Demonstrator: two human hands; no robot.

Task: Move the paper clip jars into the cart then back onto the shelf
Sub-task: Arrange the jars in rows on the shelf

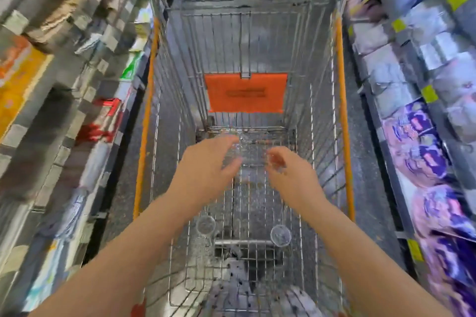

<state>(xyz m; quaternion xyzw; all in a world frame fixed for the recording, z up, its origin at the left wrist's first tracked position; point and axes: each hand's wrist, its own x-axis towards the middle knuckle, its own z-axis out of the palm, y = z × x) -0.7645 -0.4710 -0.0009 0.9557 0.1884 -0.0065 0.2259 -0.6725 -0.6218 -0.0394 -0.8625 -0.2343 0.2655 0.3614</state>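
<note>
I look down into a wire shopping cart (pixel 342 116) with orange rim trim. Two clear round paper clip jars stand upright on its floor near me, one on the left (pixel 205 225) and one on the right (pixel 280 235). Both my arms reach into the basket beyond them. My left hand (pixel 206 170) has its fingers spread and holds nothing. My right hand (pixel 291 175) has curled fingers, and a blurred glassy shape (pixel 274 161) sits at its fingertips. Whether the right hand grips that shape is unclear. Another faint clear blur (pixel 240 144) lies off my left fingertips.
An orange child-seat flap (pixel 246 92) hangs at the cart's far end. Shelves of stationery (pixel 51 85) crowd the left side, and shelves of purple and white packs (pixel 425 152) line the right. Grey speckled floor shows through the wire. The whole view is motion-blurred.
</note>
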